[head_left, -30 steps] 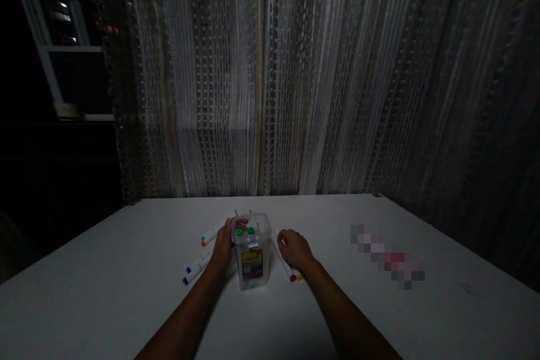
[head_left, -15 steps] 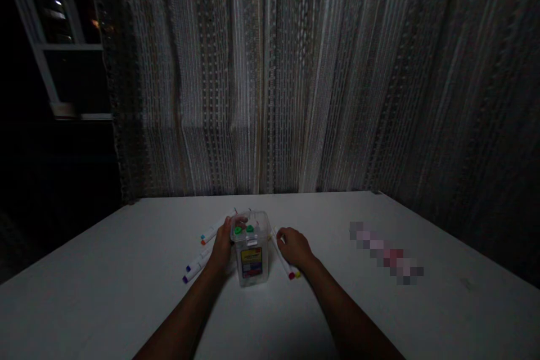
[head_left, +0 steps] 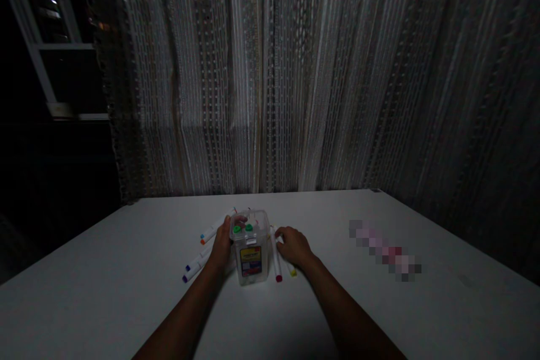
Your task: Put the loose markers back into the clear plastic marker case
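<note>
A clear plastic marker box with a printed label stands upright on the white table; two green marker caps show at its open top. My left hand grips the box's left side. My right hand rests just right of the box, fingers on white markers lying there: one with a red cap, one with a yellow cap. Whether the fingers pinch a marker is unclear in the dim light.
More white markers lie left of the box: one with orange and blue tips, others with purple and dark blue caps. A blurred patch sits at the right. A striped curtain hangs behind the table's far edge.
The red-capped marker under my right hand has swung closer to the box, its cap now apart from the yellow one. My left hand has stayed on the box.
</note>
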`<state>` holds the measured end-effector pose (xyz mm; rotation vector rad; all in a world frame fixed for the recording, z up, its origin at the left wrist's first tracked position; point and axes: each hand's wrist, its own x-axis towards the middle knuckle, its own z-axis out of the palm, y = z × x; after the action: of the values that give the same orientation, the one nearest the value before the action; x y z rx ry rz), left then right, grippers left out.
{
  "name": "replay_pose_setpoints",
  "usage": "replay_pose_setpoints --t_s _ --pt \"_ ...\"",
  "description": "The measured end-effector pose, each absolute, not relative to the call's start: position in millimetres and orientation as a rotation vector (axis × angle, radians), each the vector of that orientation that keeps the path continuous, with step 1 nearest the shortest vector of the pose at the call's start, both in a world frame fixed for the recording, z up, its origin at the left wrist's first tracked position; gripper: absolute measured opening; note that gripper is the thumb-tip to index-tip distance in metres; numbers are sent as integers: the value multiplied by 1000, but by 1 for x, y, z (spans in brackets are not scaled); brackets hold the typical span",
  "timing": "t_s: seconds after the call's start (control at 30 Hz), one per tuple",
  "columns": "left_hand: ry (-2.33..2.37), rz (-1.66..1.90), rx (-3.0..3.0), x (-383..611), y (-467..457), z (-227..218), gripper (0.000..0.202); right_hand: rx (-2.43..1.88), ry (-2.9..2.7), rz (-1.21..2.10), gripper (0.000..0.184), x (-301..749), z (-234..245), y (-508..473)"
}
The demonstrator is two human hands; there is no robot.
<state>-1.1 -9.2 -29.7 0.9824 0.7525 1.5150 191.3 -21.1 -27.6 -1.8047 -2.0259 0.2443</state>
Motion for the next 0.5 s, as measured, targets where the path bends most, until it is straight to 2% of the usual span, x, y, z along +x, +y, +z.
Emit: replay_pose_setpoints --t_s 0.5 --pt "776 1527 991 0 -10 -29 55 -1803 -2039 227 29 190 -27 -21"
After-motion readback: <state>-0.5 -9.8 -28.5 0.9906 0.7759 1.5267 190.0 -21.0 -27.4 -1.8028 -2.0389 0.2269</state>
